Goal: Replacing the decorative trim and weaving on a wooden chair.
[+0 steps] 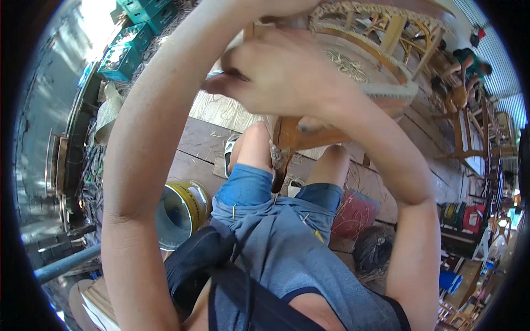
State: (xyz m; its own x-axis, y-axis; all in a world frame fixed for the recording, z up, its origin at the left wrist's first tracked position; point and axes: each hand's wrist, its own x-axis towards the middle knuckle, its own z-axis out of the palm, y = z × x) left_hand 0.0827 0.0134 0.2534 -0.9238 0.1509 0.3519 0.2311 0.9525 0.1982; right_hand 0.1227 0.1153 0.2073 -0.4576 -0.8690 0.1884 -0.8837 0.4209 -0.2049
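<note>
Chair: a wooden frame chair (389,98) stands at the far side, right of centre, with a leg coming down between the person's knees.
Woven edging: a pale braided edging (317,20) follows the far, curved rail.
Left hand: the left hand (292,5) reaches to the far edge of view, mostly cut off; I cannot tell whether its fingers are apart or clamped on anything.
Right hand: the right hand (276,74) is blurred, crossing near the left forearm, fingers curled inward; whether it pinches a strand cannot be told.
Chair and grip: the frame lies beyond and to the right of the right hand, its far rail close to the left hand; contact is unclear.
Handling: the wood looks stiff and moderately heavy, the edging lighter, more flexible and probably easy to fray.
Where to hold: the bare near rail seems the firmest place; pressing on the braid looks less safe.
Floor: loose strands (345,63) lie inside the frame's outline; a yellow bucket (200,201) tips on its side near the left leg.
Far right: a co-worker (469,63) in dark green bends among other chairs.
</note>
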